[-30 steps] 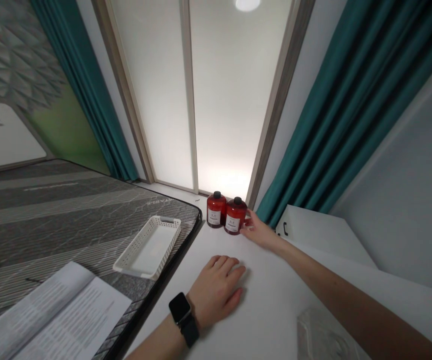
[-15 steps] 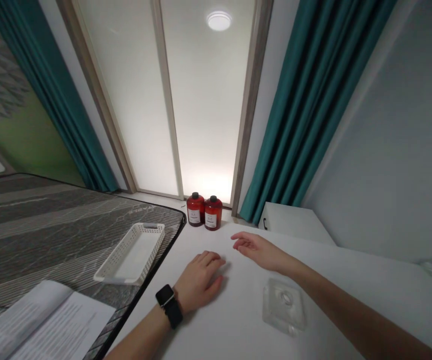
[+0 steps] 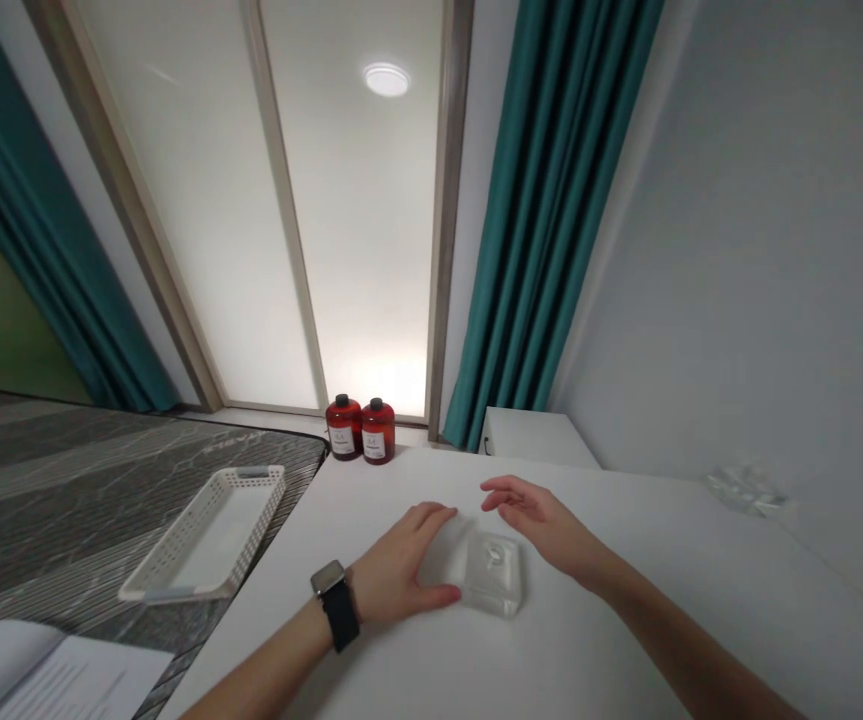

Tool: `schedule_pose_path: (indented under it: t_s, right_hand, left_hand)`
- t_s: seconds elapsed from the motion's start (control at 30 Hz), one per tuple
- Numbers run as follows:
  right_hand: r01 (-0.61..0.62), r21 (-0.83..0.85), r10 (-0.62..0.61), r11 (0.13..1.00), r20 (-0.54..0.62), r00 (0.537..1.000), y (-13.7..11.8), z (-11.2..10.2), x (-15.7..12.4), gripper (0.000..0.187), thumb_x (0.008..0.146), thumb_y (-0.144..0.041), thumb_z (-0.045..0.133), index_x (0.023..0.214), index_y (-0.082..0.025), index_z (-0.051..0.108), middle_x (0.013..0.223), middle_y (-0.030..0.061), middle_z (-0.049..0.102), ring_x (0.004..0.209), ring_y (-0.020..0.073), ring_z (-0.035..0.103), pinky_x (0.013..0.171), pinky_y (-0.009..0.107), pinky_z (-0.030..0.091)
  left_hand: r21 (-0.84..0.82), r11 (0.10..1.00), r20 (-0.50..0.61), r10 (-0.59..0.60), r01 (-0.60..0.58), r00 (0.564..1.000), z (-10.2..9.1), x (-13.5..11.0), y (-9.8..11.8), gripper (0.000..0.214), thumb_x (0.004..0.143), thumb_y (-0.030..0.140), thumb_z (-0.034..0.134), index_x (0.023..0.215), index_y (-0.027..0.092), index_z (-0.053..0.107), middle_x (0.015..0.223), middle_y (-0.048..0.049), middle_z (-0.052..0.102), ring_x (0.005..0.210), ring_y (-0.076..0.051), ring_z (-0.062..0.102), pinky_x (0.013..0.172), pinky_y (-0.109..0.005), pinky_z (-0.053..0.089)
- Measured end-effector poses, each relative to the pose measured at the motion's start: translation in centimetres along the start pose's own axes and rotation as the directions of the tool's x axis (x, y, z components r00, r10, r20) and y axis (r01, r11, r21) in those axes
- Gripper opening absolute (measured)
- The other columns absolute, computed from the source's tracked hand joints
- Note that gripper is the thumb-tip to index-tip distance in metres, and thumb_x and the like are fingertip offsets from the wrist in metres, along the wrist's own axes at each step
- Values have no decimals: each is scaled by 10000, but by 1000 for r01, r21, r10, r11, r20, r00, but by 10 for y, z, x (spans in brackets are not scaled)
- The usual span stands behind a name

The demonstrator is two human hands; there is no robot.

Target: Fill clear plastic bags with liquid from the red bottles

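Observation:
A clear, squarish transparent container (image 3: 492,575) with a round detail on its top lies on the white table (image 3: 416,680). My left hand (image 3: 401,565), wearing a dark watch at the wrist, is just left of it. Its thumb and fingers are spread, the thumb tip close to the container's left edge; whether they touch I cannot tell. To the container's upper right, my right hand (image 3: 540,520) hovers with its fingers loosely stretched and nothing in them.
Two red bottles (image 3: 360,430) with black caps stand at the table's far left corner. On the grey patterned surface to the left are a white perforated basket (image 3: 258,540) and an open book (image 3: 78,680). Crumpled clear plastic (image 3: 746,488) lies at the far right.
The view has turned to the right. My left thumb and fingers have spread wider and come beside the clear container; my right hand remains open above the table.

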State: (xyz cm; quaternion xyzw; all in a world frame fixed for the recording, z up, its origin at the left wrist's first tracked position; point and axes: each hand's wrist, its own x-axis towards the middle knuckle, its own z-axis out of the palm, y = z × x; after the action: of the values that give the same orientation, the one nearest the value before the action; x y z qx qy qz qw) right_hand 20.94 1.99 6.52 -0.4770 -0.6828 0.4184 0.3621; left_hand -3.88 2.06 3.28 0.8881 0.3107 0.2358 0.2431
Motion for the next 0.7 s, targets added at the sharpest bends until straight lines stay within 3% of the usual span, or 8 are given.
schedule_pose_path:
  t_s: [0.17,0.23,0.37,0.5,0.7]
  right_hand:
    - [26,-138,-51,990,-179,982,36,-24,-26,270,890,-300,458,1113,-221,588,1002,73,718,974,222,681,882,389,527]
    - [40,-346,-159,938,-323,933,56,-31,-36,245,891,-270,425,1066,-228,591,933,62,723,882,216,697,807,375,555]
    - [-5,-478,-240,879,-450,860,92,-36,-49,206,874,-247,423,1011,-216,573,1014,117,669,987,272,635,916,474,489]
    - [-17,-570,-303,822,-462,834,115,-29,-50,227,848,-229,456,1046,-202,563,1044,131,646,1027,298,592,947,511,455]
    - [-2,-660,-342,752,-393,853,128,-16,-42,315,819,-191,531,1132,-213,561,1190,115,629,1173,301,526,1012,488,401]
  left_hand:
    - [-53,999,22,2,-1,1000,22,18,4,829,710,267,789,1419,172,370,1377,-157,467,1275,-303,466,1104,-497,392]
    - [-75,997,7,11,-10,1000,29,21,7,768,725,234,765,1397,190,395,1363,-142,483,1266,-293,475,1105,-490,392]
    - [-116,993,-43,1,-6,999,41,19,9,653,758,202,716,1351,207,443,1333,-122,520,1249,-288,492,1100,-491,392]
    - [-135,989,-50,-63,56,997,47,16,10,639,766,206,703,1349,209,441,1325,-123,539,1225,-301,510,1086,-501,390]
    - [-200,971,-69,-147,130,987,53,15,11,681,727,193,737,1337,184,434,1329,-134,541,1202,-301,530,1074,-469,403]
